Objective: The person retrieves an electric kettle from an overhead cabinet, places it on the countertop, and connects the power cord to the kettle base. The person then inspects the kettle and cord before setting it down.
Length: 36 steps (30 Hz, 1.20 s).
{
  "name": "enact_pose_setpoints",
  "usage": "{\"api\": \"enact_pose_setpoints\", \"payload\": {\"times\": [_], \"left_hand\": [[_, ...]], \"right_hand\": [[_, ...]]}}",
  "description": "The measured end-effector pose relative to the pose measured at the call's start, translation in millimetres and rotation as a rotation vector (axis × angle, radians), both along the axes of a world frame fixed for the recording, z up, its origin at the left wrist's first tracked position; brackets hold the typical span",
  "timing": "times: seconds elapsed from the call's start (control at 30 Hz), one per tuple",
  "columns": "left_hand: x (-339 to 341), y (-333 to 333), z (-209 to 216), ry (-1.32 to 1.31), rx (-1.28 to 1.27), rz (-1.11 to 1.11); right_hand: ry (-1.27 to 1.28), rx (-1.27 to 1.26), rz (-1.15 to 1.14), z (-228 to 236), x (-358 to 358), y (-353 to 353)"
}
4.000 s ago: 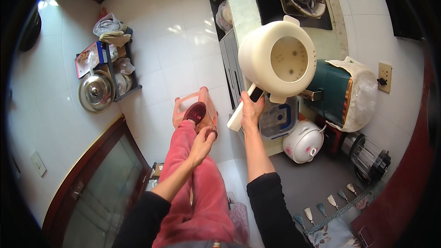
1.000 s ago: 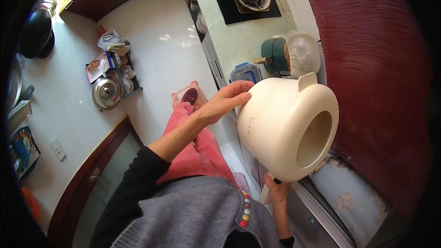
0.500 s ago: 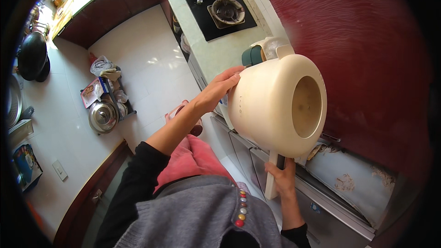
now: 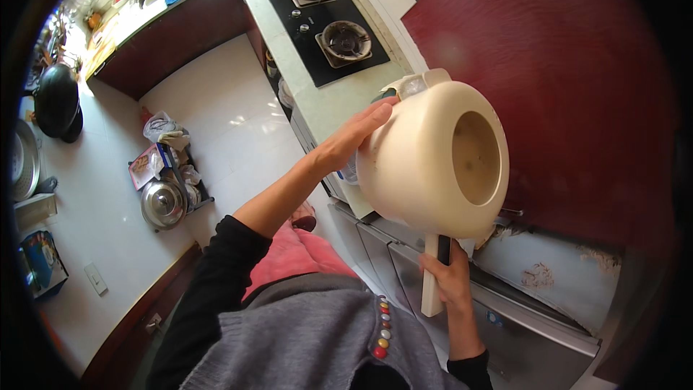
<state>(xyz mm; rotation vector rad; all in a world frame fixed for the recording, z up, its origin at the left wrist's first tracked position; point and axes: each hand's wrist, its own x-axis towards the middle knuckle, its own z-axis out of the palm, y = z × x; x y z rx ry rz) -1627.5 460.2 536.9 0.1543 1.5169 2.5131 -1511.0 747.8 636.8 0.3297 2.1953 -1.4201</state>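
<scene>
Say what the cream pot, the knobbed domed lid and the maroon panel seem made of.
Cream pot: probably plastic, satin; smooth shell, soft sheen. Domed lid: likely polished steel; silvery, bright highlights. Maroon panel: semi-gloss, perhaps laminate or lacquered wood; pale sheen.

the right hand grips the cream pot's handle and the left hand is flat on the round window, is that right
Not quite: the left hand is not on the round window. The head view shows it against the side of the cream pot, away from the window. The right hand does grip the handle.
</scene>
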Motion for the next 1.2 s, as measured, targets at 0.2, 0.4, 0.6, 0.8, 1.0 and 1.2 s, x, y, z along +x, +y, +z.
{"api": "enact_pose_setpoints", "payload": {"times": [0.2,0.4,0.6,0.8,1.0,1.2], "left_hand": [[-12,-1,27,0.005,-0.038,0.047],[-21,-10,41,-0.128,0.041,0.118],[-27,-24,38,-0.072,0.185,0.194],[-27,-39,47,-0.029,0.116,0.234],[-33,-51,54,-0.079,0.144,0.315],[-63,-81,37,-0.014,0.160,0.328]], "right_hand": [[0.022,-0.055,0.059,12,-7,-8],[0.106,0.018,0.188,23,-16,-20],[0.222,-0.075,0.295,23,-22,-35],[0.181,-0.249,0.208,27,-17,-51],[0.163,-0.309,0.090,31,-18,-68],[0.321,-0.198,0.186,24,-38,-81]]}}
